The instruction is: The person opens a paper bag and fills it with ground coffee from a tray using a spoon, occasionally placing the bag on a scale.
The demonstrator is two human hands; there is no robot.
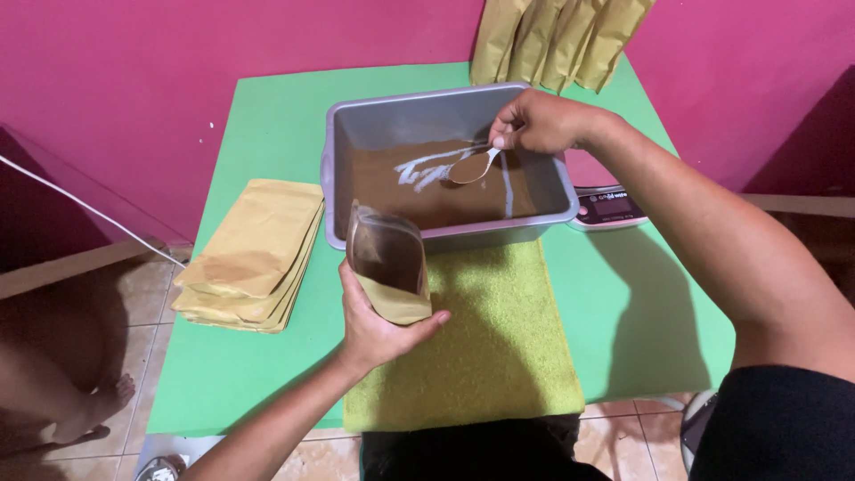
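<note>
Green table [267, 107] lies bare behind the bag stack [254, 254]. The tub [334, 169], scale [610, 207] and leaning bags [557, 36] crowd the far right side.

Tub [347, 134] behind towel [490, 338], pouch stack [254, 254] left, scale [610, 207] right

Bright overhead light is falling evenly, casting a soft arm shadow across the tabletop [641, 303]. Edges are bending slightly, and the lower corners are sitting dim.
</note>
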